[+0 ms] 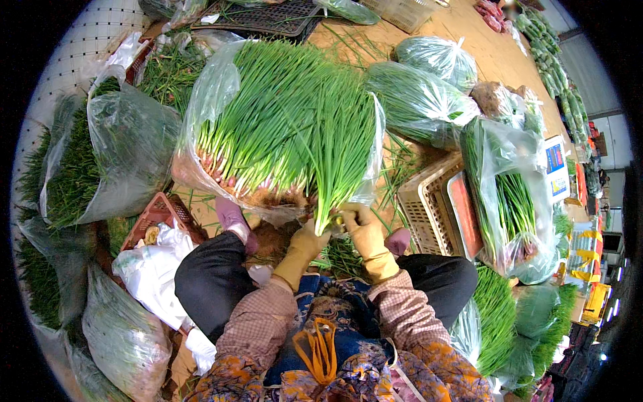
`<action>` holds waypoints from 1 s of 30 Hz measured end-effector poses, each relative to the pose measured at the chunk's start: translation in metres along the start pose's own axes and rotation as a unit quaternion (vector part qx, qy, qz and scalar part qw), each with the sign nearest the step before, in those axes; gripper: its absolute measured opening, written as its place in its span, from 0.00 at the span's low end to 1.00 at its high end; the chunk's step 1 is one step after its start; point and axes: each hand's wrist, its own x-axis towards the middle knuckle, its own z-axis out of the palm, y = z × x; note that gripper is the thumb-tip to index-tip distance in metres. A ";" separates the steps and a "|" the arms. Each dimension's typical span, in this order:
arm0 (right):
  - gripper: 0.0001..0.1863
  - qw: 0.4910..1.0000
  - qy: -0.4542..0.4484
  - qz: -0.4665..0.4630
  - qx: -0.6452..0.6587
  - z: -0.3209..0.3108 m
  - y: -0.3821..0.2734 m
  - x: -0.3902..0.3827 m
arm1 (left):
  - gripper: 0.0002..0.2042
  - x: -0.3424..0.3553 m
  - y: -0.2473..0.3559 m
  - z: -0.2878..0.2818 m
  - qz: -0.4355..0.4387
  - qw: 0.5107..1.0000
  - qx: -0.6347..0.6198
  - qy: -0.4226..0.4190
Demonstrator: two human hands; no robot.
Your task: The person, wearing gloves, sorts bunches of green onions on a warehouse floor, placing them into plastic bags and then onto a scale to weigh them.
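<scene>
Both my hands wear yellow rubber gloves and meet low in front of me. My left hand [306,248] is closed around the pale lower stems of a bunch of spring onions [328,174]. Its green leaves fan away over the large pile. Beside it, my right hand [367,241] has its fingers bent and pinched against the right edge of the same bunch, near the root end. Just beyond lies the big pile of spring onions [268,114], roots toward me, in an opened clear plastic bag [216,84]. My hands partly hide the bunch's root ends.
Leaf trimmings [343,258] lie between my feet. To the left stand a red crate [157,213] and bagged greens [130,144]. On the right are a beige crate [429,201], a scale [463,208] and a bag of spring onions [512,201]. Tied bags [422,100] sit beyond.
</scene>
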 end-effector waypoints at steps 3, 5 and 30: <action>0.11 0.979 -0.141 -0.059 -0.135 0.009 -0.032 0.004 | 0.24 -0.009 0.009 -0.003 -0.015 0.982 0.185 0.036; 0.12 0.967 -0.121 -0.082 -0.209 0.014 0.012 0.007 | 0.24 -0.009 0.011 -0.002 0.010 0.972 0.230 0.047; 0.12 0.989 -0.077 -0.096 -0.084 0.048 -0.038 0.005 | 0.18 0.010 -0.038 0.018 0.022 0.999 0.023 0.041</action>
